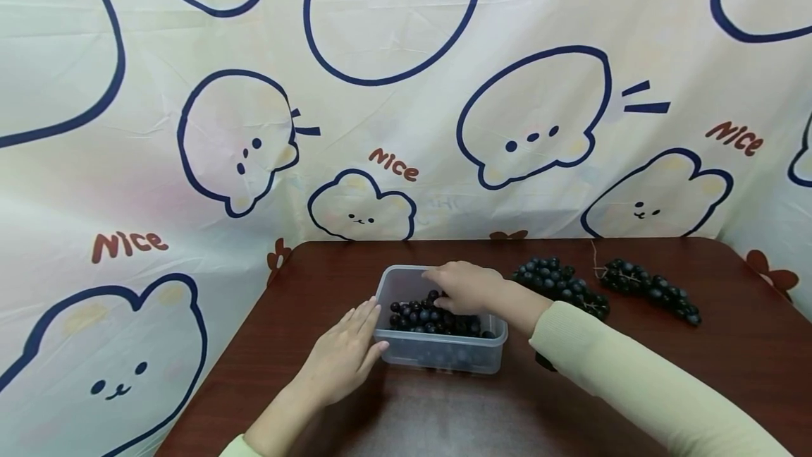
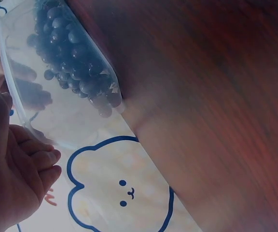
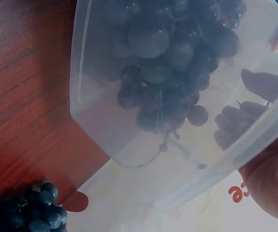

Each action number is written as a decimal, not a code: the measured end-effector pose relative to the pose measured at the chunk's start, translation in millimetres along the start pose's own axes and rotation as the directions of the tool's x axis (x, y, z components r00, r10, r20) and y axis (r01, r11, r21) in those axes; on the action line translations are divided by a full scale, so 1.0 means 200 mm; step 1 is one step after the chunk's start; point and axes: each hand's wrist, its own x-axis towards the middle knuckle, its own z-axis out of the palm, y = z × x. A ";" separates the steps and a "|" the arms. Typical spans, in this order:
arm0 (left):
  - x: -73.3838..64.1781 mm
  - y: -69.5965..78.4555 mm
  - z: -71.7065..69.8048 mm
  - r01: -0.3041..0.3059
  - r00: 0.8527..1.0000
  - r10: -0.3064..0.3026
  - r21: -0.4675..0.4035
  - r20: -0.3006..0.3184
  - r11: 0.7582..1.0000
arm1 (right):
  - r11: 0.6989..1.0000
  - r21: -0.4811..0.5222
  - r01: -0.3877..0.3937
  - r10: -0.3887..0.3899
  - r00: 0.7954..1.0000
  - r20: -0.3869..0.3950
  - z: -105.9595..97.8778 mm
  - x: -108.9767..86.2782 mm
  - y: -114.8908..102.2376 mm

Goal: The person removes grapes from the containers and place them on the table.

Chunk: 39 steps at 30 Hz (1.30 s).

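A clear plastic container (image 1: 442, 356) stands on the table with dark grapes (image 1: 419, 316) in it. My right hand (image 1: 472, 286) reaches over its right wall, with the fingers inside above the grapes. Through the wall in the right wrist view, the thumb (image 3: 267, 86) and fingers (image 3: 238, 123) stand apart, and the grape bunch (image 3: 163, 77) lies off from them. My left hand (image 1: 342, 355) rests by the container's left side, its fingers extended near the rim. In the left wrist view, those fingertips (image 2: 49, 162) are close to the rim (image 2: 14, 92).
Right of the container lie two more bunches of dark grapes, one nearer (image 1: 561, 286) and one farther right (image 1: 653, 288) with a thin stem. The brown table (image 1: 431, 415) ends at a patterned cloth (image 1: 444, 203) behind and at the left.
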 end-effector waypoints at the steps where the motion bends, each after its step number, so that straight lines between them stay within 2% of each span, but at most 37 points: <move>1: 0.00 0.00 0.00 -0.001 1.000 0.001 0.001 -0.001 1.000 | 1.000 0.009 0.002 -0.002 1.000 0.009 0.00 0.00 0.00; 6: 0.00 0.00 0.00 0.002 1.000 -0.002 -0.008 -0.004 1.000 | 0.999 0.029 -0.020 0.019 0.998 0.064 0.03 0.03 0.01; 12: 0.00 0.00 0.00 0.003 1.000 -0.003 -0.007 0.000 1.000 | 0.997 0.006 -0.075 0.073 0.989 0.131 0.05 0.06 0.00; 22: 0.00 0.00 0.00 0.011 1.000 -0.011 -0.007 0.020 1.000 | 0.993 -0.054 -0.105 0.113 0.980 0.161 0.06 0.09 -0.02; 30: 0.00 0.00 0.00 0.006 1.000 -0.006 -0.011 0.009 1.000 | 0.988 -0.036 -0.152 0.156 0.961 0.227 0.05 0.12 -0.03; 39: 0.00 0.00 0.00 0.004 1.000 -0.003 -0.015 0.015 1.000 | 0.981 -0.064 -0.181 0.191 0.944 0.268 0.06 0.15 -0.06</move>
